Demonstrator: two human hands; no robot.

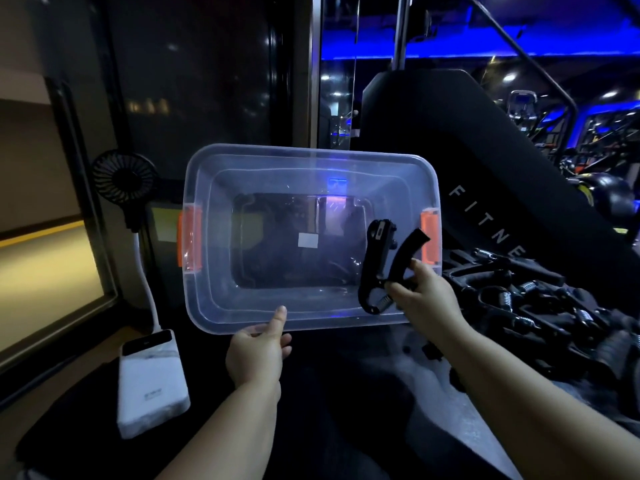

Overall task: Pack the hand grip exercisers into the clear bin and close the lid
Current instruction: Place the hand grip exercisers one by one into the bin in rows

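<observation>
The clear bin, with orange latches at both ends, is tilted up with its opening toward me and looks empty. My left hand grips its near rim, thumb up on the rim. My right hand pinches a black hand grip exerciser by its lower end, holding it upright over the bin's right side. A heap of black hand grip exercisers with metal springs lies to the right. No lid can be made out.
A white power bank lies at the lower left, cabled to a small black fan beside the bin. A black padded gym machine rises behind at the right. A dark wall panel stands behind the bin.
</observation>
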